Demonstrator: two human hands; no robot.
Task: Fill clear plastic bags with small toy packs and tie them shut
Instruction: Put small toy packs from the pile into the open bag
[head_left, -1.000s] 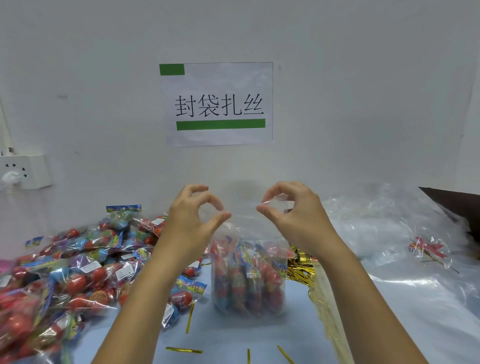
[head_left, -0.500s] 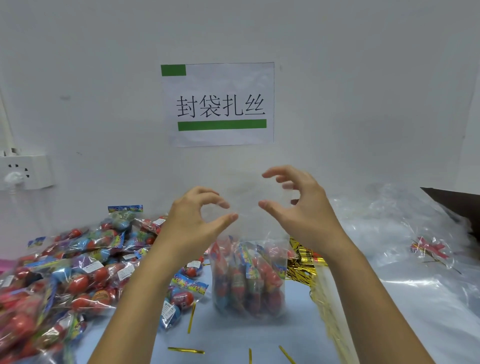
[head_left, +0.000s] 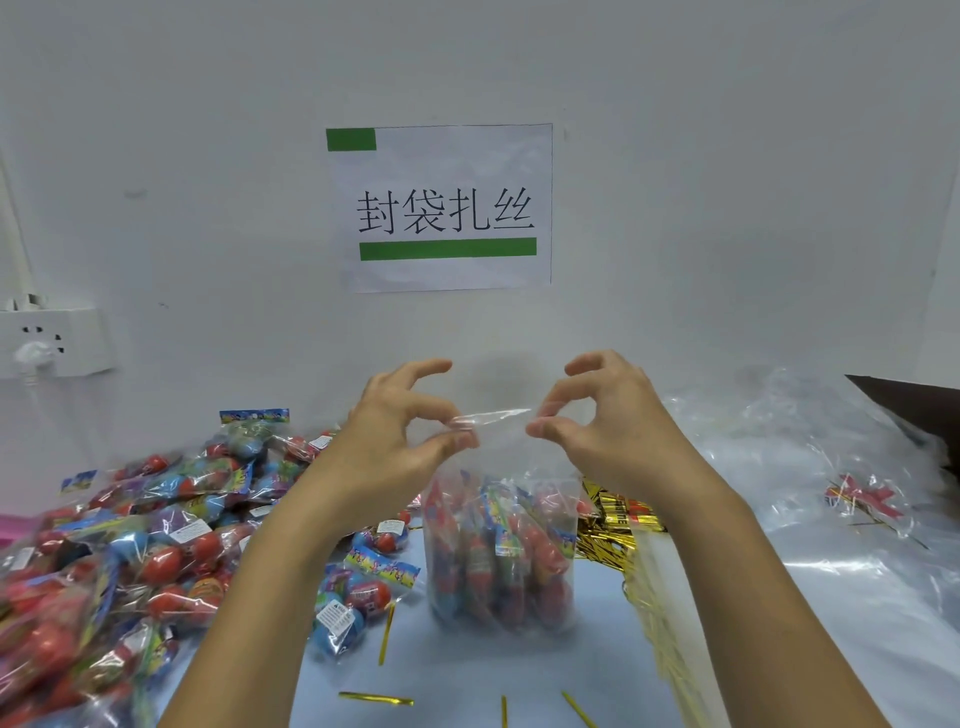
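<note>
1. Clear plastic bag (head_left: 498, 545), filled with toy packs, is stood upright on the table (head_left: 467, 675), centre.
2. Its top edge is pinched by the left hand (head_left: 395, 441) and the right hand (head_left: 613, 431).
3. Loose toy packs (head_left: 130, 545) are heaped at left.

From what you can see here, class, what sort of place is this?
Probably a hand-packing station in a small workshop: a printed sign labels the wall, wrapped toy packs are heaped on the table, and gold twist ties lie beside the filled clear bag.
</note>
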